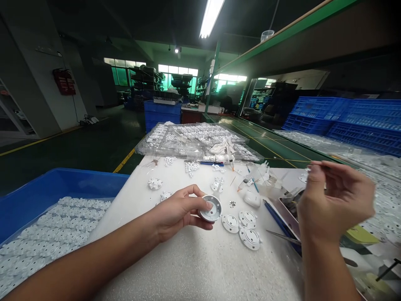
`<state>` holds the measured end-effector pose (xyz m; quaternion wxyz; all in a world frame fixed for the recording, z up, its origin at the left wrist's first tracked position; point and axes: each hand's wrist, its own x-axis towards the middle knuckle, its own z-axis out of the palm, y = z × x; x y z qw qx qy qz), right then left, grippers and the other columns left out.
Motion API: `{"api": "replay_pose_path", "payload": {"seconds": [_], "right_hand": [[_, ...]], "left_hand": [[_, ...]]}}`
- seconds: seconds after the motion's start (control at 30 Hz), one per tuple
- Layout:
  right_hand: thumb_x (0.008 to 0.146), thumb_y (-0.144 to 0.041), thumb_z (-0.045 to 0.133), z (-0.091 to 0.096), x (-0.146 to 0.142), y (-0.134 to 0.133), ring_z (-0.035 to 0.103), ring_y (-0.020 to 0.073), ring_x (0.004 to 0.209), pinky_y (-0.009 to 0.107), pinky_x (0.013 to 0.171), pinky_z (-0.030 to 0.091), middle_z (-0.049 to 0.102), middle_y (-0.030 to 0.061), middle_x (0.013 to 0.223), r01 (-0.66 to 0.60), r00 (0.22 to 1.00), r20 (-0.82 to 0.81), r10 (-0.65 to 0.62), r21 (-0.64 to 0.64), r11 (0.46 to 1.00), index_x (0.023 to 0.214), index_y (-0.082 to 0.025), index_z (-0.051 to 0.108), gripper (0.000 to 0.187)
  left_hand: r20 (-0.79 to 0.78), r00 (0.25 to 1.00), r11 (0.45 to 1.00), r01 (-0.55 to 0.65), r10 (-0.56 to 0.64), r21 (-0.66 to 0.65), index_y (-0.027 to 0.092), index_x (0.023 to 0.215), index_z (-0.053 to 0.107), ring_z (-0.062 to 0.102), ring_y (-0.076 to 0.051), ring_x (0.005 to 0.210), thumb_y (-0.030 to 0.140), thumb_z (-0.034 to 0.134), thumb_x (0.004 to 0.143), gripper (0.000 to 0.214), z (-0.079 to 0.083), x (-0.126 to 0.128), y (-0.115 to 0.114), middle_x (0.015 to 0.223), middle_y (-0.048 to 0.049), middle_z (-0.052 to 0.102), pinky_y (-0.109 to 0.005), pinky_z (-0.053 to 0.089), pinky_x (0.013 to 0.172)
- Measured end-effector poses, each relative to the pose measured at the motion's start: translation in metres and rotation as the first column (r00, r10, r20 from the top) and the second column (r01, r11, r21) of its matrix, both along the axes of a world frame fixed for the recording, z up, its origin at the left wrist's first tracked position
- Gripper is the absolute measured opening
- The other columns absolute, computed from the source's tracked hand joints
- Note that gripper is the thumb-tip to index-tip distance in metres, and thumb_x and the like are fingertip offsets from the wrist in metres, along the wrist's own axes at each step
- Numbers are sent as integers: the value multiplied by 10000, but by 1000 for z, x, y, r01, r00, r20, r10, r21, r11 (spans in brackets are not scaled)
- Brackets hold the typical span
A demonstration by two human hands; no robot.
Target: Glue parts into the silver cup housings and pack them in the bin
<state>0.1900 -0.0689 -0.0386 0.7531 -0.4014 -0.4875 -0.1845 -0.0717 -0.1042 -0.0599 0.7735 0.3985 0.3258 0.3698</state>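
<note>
My left hand [178, 211] grips a round grey cup-shaped plastic part [211, 209] by its rim, just above the white foam mat [194, 259]. Right beside it lie three flat white round parts [249, 237] on the mat. My right hand [332, 200] is raised at the right, fingers curled and thumb pinched to forefinger on something thin that I cannot make out; the hand is slightly blurred. Metal tweezers [283, 237] lie below it.
A blue bin [46, 188] of white round parts stands at the left. Clear trays [194, 140] of small parts sit at the mat's far end, with a syringe [219, 159] and loose parts near them. Blue crates [344, 119] stand at the right.
</note>
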Motion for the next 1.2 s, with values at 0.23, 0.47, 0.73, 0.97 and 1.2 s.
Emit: {"api": "replay_pose_path", "payload": {"seconds": [0.23, 0.47, 0.73, 0.97, 1.2], "right_hand": [[742, -134, 694, 0, -39, -18, 670, 161, 767, 334, 773, 573, 629, 26, 844, -723, 671, -285, 684, -49, 689, 893, -176, 630, 169], [799, -113, 630, -13, -56, -28, 665, 152, 776, 316, 722, 589, 594, -2, 836, -836, 537, -150, 830, -228, 500, 897, -204, 607, 136], [848, -45, 544, -16, -55, -30, 660, 169, 840, 330, 739, 588, 576, 22, 887, -849, 458, -80, 885, -336, 409, 970, -203, 584, 203], [852, -48, 545, -16, -58, -33, 660, 177, 851, 342, 728, 587, 576, 35, 926, -814, 493, -20, 870, -364, 453, 975, -202, 576, 200], [851, -46, 550, -18, -56, -31, 658, 168, 846, 331, 727, 586, 571, 28, 926, -832, 493, -58, 868, -323, 451, 974, -199, 571, 198]], "left_hand": [[-2, 1000, 1000, -4, 4, -7, 175, 784, 454, 614, -158, 685, 172, 707, 716, 262, -3, 0, 2, 821, -54, 633, -324, 512, 680], [-2, 1000, 1000, -11, 11, -5, 172, 772, 463, 610, -156, 700, 172, 709, 718, 252, -1, 1, 0, 841, -53, 631, -304, 512, 663], [-6, 1000, 1000, -1, 1, -10, 174, 775, 464, 618, -161, 706, 185, 722, 716, 265, -4, 0, 1, 828, -47, 627, -311, 514, 683], [3, 1000, 1000, -7, 7, -2, 173, 767, 464, 612, -156, 707, 188, 724, 718, 265, -5, 0, 2, 823, -41, 618, -307, 513, 679], [2, 1000, 1000, -1, 1, 7, 176, 784, 464, 613, -157, 707, 187, 722, 719, 266, -4, -1, 1, 831, -46, 626, -309, 510, 679]]}}
